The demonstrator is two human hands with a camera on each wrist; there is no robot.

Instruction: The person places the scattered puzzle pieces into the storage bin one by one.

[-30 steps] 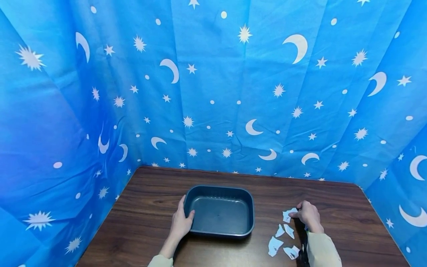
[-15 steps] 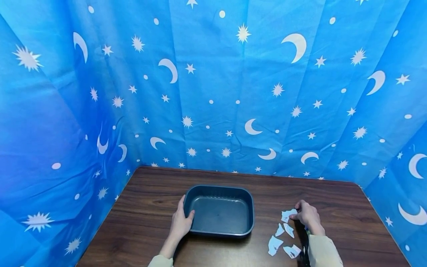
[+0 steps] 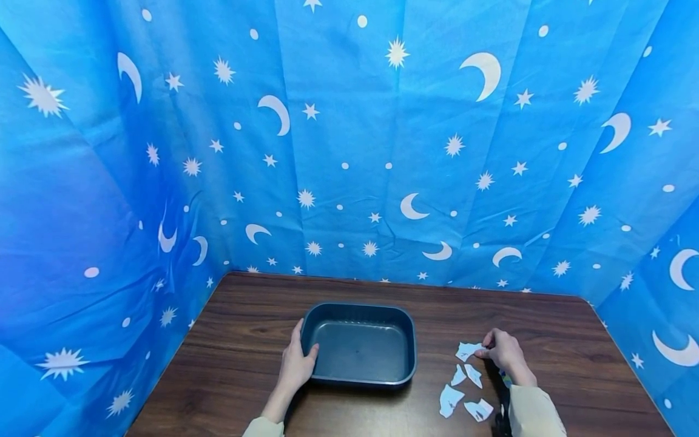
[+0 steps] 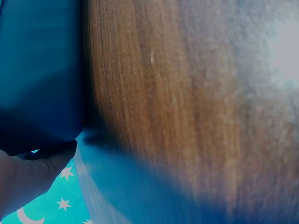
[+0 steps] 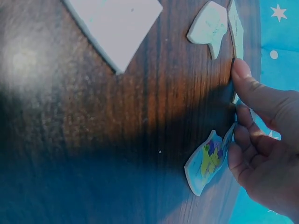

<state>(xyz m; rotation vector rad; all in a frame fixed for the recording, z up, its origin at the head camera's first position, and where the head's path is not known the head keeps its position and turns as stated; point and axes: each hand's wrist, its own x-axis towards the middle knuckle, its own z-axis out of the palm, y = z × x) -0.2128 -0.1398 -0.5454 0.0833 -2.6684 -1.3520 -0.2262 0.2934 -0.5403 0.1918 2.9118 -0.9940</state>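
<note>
My left hand (image 3: 298, 363) grips the left wall of a dark blue-grey rectangular tray (image 3: 359, 384), thumb over the rim and fingers outside. In the left wrist view, part of that hand (image 4: 28, 175) shows beside the tray's wall (image 4: 42, 70). My right hand (image 3: 505, 352) pinches the right end of a pale, jagged flat piece (image 3: 468, 350) lying at the far end of a loose group. Thumb and curled fingers meet at its edge in the right wrist view. A piece printed yellow-green and purple (image 5: 208, 161) lies beside the curled fingers.
Several other pale pieces lie nearer me, including a larger one (image 3: 451, 400) and one with small marks (image 3: 479, 411). Everything stands on a dark wood-grain table (image 3: 240, 340). A blue curtain with moons and stars (image 3: 349, 139) hangs behind and along both sides.
The pinched piece has slid slightly left and turned a little, with my right hand staying nearly in place. My left hand and the tray have not moved.
</note>
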